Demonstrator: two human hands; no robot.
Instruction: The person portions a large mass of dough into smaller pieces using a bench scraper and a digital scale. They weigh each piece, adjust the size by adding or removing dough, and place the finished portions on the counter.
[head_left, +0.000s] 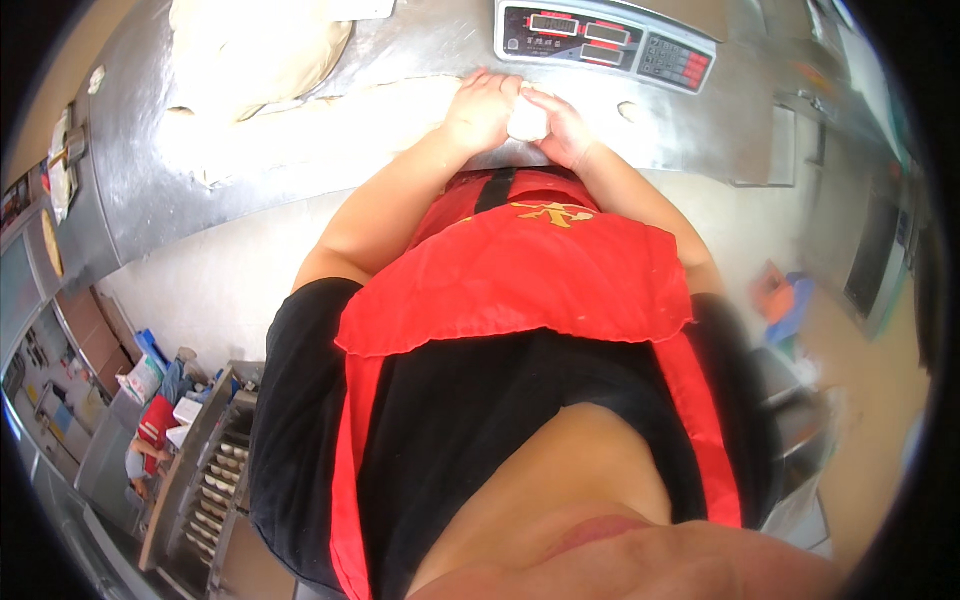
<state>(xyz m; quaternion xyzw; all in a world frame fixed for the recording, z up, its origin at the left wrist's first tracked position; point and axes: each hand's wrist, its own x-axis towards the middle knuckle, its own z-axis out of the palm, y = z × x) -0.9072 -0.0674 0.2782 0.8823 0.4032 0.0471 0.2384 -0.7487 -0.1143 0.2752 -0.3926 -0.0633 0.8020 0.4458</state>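
At the front edge of the steel worktable (420, 45), a small white lump of dough (529, 120) sits between my two hands. My right hand (562, 129) curls its fingers around the lump from the right. From the left, my left hand (484, 111) grips the dough, its fingers folded over where a long pale dough strip (367, 112) meets the lump. Whether lump and strip are still joined is hidden by the fingers. A large mass of dough (255, 52) lies behind the strip, washed out by glare.
A digital scale (600, 45) stands behind my hands. A small dough scrap (627, 112) lies to their right. Rows of pale round pieces fill a tray rack (214, 495) at lower left, with another person (146, 454) beyond it. Coloured containers (780, 296) are at right.
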